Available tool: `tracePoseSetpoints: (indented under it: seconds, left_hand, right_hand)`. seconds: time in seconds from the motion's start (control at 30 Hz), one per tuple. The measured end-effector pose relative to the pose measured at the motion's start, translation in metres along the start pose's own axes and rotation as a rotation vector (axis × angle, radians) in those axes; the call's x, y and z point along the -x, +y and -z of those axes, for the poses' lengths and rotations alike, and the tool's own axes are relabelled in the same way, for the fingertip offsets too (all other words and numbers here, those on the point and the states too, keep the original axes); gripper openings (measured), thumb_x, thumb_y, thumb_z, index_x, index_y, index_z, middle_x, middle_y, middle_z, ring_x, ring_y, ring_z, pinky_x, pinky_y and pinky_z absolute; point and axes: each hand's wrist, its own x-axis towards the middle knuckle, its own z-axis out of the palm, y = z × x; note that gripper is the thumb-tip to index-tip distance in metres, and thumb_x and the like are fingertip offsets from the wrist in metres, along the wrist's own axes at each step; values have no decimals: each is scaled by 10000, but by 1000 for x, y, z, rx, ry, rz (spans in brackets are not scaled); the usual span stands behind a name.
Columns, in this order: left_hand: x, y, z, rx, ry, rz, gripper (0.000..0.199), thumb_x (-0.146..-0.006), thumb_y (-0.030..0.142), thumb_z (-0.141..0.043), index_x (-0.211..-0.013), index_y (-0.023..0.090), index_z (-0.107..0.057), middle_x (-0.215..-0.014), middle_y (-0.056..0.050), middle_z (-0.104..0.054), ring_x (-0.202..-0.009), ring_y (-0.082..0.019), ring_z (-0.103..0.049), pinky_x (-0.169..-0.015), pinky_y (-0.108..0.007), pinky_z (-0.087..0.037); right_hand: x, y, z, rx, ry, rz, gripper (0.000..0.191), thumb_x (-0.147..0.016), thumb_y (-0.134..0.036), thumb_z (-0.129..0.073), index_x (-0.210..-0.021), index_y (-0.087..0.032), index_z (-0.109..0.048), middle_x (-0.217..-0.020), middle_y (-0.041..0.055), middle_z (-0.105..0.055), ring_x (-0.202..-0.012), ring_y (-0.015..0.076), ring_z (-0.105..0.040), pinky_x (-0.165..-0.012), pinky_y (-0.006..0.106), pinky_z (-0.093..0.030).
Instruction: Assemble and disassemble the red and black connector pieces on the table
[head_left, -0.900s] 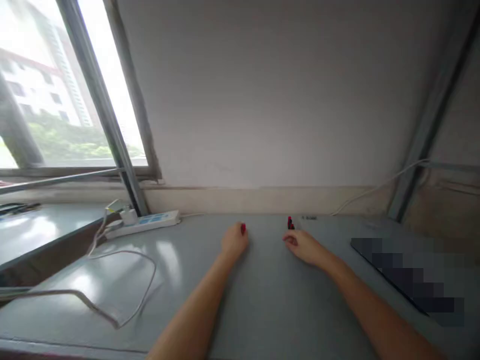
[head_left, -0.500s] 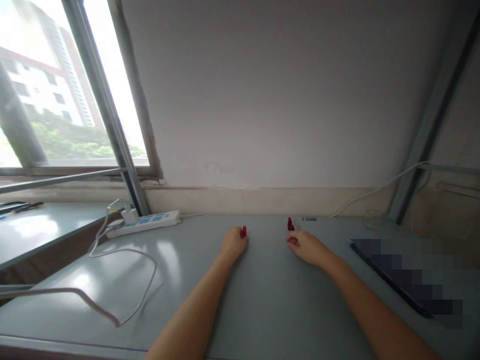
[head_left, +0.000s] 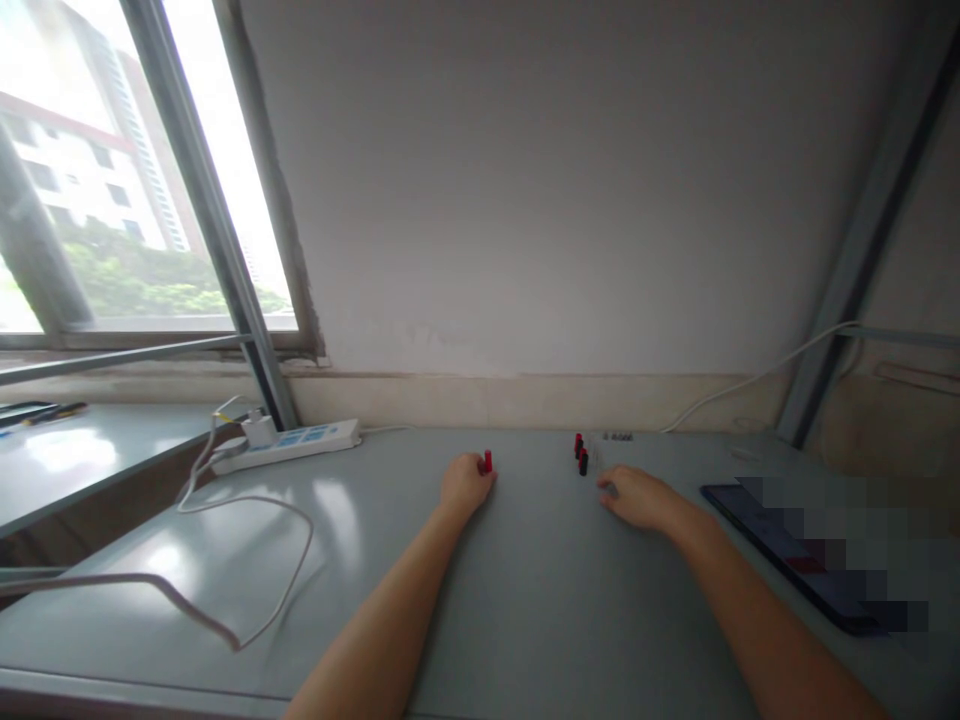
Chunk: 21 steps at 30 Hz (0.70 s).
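My left hand (head_left: 466, 482) rests on the grey table with its fingers pinched round a small red cylinder (head_left: 488, 461), which stands upright. Farther right, my right hand (head_left: 637, 496) hovers low over the tabletop; its fingers are curled but apart, and I see nothing between them. Just left of its fingertips stands a small red-and-black cylinder (head_left: 583, 462). Behind that one is another red-and-black cylinder (head_left: 578, 446). Some small clear pieces (head_left: 595, 452) lie beside them, too faint to name. Several tiny dark pieces (head_left: 619, 436) sit in a row near the wall.
A white power strip (head_left: 289, 446) with a plug in it lies at the back left. Its white cable (head_left: 304, 545) loops over the left part of the table (head_left: 525, 600). On the right lies a dark flat tablet-like object (head_left: 780, 550), partly blurred out.
My right hand has moved right, away from the red-and-black cylinders, and the front one now shows fully. My left hand stays in place with the red cylinder.
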Motion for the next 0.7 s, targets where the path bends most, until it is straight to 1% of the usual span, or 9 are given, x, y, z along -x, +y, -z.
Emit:
tracePoseSetpoints:
  seconds: [0.13,0.27,0.37,0.53,0.7]
  left_hand:
    - [-1,0,-2,7,13,-8,196,-732,308,-505,-759,142,-603,-834,-93,-648,-802,-202,-584,-662,-262,-401]
    - [-1,-1,-4,5,22,-18,206,-732,314,-505,-774,139,-606,-846,-93,-648,-806,-206,-582,-666,-267,-401]
    - [-2,-1,-5,5,25,-18,210,-733,320,-507,-782,141,-606,-853,-89,-647,-801,-200,-581,-667,-263,-401]
    - [-2,0,-7,8,34,-6,220,-736,338,-511,-788,146,-606,-862,-82,-646,-813,-194,-577,-674,-257,-400]
    - [-2,2,-7,34,34,9,217,-734,344,-519,-798,155,-604,-871,-76,-643,-821,-192,-576,-683,-254,-398]
  right_hand:
    - [0,1,0,8,-79,-6,446,-748,-272,-452,-1180,-170,-498,-1232,116,-488,-1108,254,-458,-902,367,-358]
    - [-4,5,-5,10,-137,36,506,-744,-298,-456,-1237,-187,-436,-1291,102,-424,-1159,246,-407,-939,373,-331]
    - [-6,8,-7,28,-171,41,549,-750,-322,-446,-1276,-177,-378,-1328,106,-368,-1194,244,-362,-963,376,-309]
    - [-6,8,-7,50,-208,42,583,-771,-343,-416,-1310,-146,-311,-1361,115,-307,-1219,234,-322,-990,364,-277]
    - [-3,5,-4,34,-211,43,573,-782,-329,-407,-1311,-134,-307,-1361,121,-303,-1225,240,-310,-996,371,-267]
